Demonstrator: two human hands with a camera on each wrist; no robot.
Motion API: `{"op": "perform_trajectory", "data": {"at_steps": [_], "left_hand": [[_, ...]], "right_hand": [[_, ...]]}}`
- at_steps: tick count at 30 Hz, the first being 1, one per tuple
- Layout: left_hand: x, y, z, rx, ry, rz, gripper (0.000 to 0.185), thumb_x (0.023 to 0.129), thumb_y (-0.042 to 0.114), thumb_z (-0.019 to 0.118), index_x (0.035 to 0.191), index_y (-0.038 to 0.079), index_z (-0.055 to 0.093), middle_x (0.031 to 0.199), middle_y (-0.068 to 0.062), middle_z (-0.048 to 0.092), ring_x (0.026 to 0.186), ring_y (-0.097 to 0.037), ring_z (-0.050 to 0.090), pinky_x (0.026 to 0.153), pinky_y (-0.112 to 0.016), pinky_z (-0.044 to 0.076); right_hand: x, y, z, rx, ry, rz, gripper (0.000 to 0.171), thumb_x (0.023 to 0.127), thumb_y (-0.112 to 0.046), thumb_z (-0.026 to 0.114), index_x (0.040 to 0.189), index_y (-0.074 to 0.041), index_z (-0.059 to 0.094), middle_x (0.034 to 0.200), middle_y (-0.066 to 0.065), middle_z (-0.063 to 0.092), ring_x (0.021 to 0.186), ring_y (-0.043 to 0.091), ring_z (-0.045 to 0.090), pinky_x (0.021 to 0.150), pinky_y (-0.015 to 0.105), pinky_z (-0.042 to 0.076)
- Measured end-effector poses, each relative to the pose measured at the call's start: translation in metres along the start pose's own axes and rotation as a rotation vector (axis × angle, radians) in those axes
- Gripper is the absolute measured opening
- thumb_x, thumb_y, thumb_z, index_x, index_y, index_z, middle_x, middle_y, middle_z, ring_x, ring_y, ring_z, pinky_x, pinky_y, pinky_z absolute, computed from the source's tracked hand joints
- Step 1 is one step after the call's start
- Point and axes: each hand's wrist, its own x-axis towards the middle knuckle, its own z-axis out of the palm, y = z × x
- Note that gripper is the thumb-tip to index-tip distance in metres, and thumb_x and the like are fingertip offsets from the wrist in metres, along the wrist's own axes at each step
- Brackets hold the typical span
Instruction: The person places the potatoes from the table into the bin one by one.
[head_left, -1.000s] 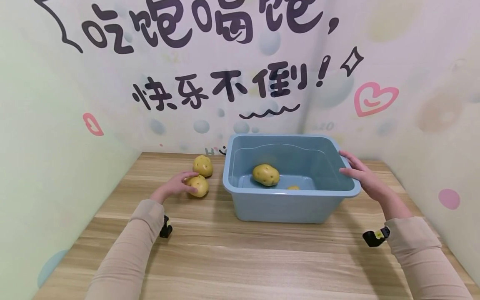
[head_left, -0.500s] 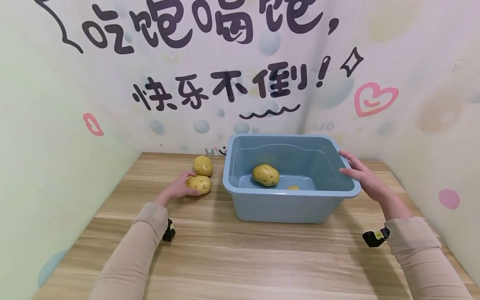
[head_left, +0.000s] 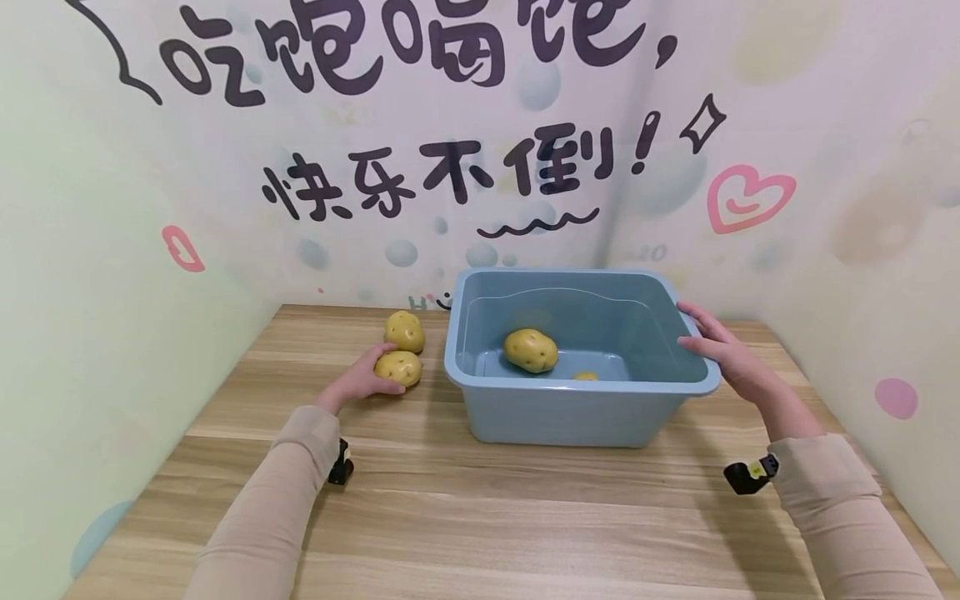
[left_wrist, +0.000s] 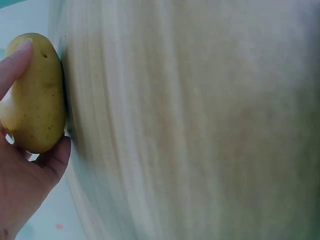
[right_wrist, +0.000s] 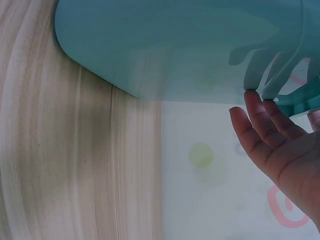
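At the left of the head view, my left hand [head_left: 356, 379] holds a yellow potato [head_left: 399, 368] between thumb and fingers. The left wrist view shows this potato [left_wrist: 37, 100] by the tabletop; whether it is lifted I cannot tell. Just behind it lies a second potato [head_left: 405, 332]. My right hand [head_left: 735, 358] holds the right rim of a blue plastic bin [head_left: 555, 417], thumb over the edge. From the right wrist, fingertips [right_wrist: 254, 97] meet the bin's outer wall. Inside the bin sits a potato [head_left: 531, 350], and another potato [head_left: 587, 377] is mostly hidden by the front wall.
The bin stands on a wood-grain table [head_left: 480, 517] close to the back wall [head_left: 360, 258], which is covered with printed writing. Side walls bound the table at left and right. A small black wrist camera [head_left: 341, 464] hangs under the left cuff.
My left hand has shifted slightly right and toward me, and the potato in it has turned so that its long side shows. My right hand and the bin stay put.
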Motion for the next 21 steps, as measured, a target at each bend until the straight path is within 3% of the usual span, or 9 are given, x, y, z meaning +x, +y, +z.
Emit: {"op": "perform_trajectory", "data": {"at_steps": [7,13,21], "left_hand": [[-0.0022,0.0029,-0.0001,-0.027,0.009,-0.029,0.08,0.076,0.022,0.073,0.137,-0.001,0.027,0.138,-0.03,0.028,0.121,-0.042,0.035,0.1,-0.054,0.028],[-0.0033,0.002,0.0005,-0.033,0.018,-0.053,0.079,0.076,0.024,0.073,0.137,0.001,0.028,0.133,-0.029,0.035,0.115,-0.039,0.041,0.096,-0.052,0.033],[-0.0027,-0.001,-0.0005,-0.053,0.021,-0.078,0.079,0.075,0.026,0.074,0.136,0.003,0.028,0.134,-0.028,0.034,0.114,-0.038,0.04,0.095,-0.051,0.033]], "right_hand": [[-0.0001,0.0005,-0.0001,0.0,0.005,0.005,0.063,0.096,-0.024,0.042,0.147,-0.021,0.006,0.147,0.024,0.006,0.11,0.006,0.036,0.079,0.015,0.044],[-0.0001,0.0004,-0.0004,-0.005,0.004,0.007,0.063,0.096,-0.024,0.041,0.148,-0.021,0.005,0.148,0.023,0.005,0.118,0.017,0.032,0.079,0.015,0.044],[-0.0002,-0.0004,0.0003,-0.001,0.006,0.01,0.063,0.096,-0.024,0.041,0.148,-0.02,0.004,0.148,0.023,0.005,0.114,0.014,0.034,0.079,0.016,0.045]]}}
